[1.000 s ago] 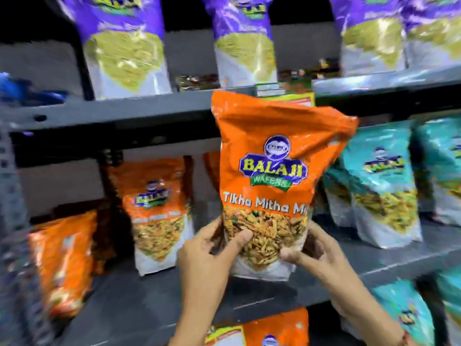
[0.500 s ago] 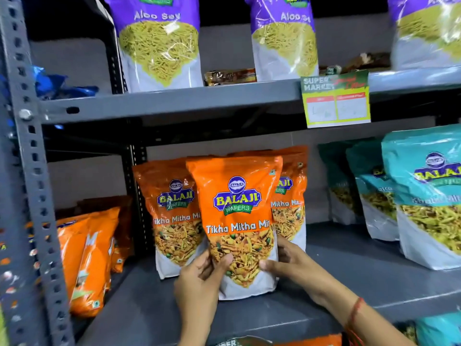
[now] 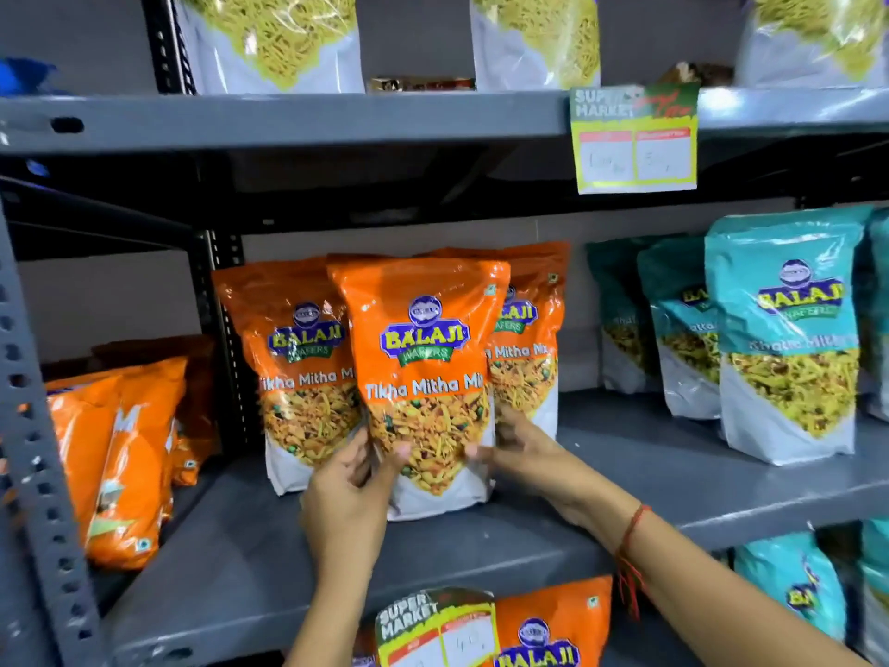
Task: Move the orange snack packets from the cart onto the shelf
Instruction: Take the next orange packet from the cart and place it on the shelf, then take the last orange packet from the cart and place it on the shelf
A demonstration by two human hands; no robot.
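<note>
An orange Tikha Mitha Mix packet [image 3: 423,358] stands upright on the grey middle shelf [image 3: 481,536]. My left hand [image 3: 351,493] grips its lower left edge and my right hand [image 3: 524,454] grips its lower right edge. Two more orange packets stand right behind it, one to the left [image 3: 298,358] and one to the right [image 3: 529,339], partly hidden. The cart is out of view.
Teal snack packets [image 3: 784,344] stand on the same shelf to the right. Orange packets [image 3: 120,454] lean in the bay to the left past a perforated upright [image 3: 38,474]. Purple-and-yellow packets [image 3: 274,40] fill the shelf above, with a price tag [image 3: 635,142] hanging from its edge.
The orange packet came down from mid-air in front of the shelves and now stands on the middle shelf before the other two. Both hands stay at its lower edges.
</note>
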